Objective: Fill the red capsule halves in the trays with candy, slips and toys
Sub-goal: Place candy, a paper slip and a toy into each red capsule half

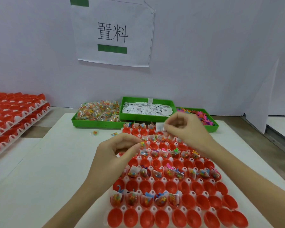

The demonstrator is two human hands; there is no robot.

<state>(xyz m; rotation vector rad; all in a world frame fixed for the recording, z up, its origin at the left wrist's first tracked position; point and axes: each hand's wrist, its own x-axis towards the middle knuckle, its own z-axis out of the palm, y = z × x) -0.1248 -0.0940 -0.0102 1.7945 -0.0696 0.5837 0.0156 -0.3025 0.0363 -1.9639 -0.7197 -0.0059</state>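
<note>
Both hands working over the tray (139, 208) of red capsule halves (160, 186).
Left hand (117, 151) is pinching a small yellow piece (141, 143); right hand (184, 127) is pinching a white slip (160, 126). Green bins (122, 116) are sitting behind on the worktop (39, 186).

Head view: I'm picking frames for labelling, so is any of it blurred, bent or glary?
Head view: even, soft light, no harsh glare; the right hand and its paper slip are motion-smeared; the left hand is sharper; wide-angle bending shows at the stacked trays; the wall sign reads clearly.
</note>
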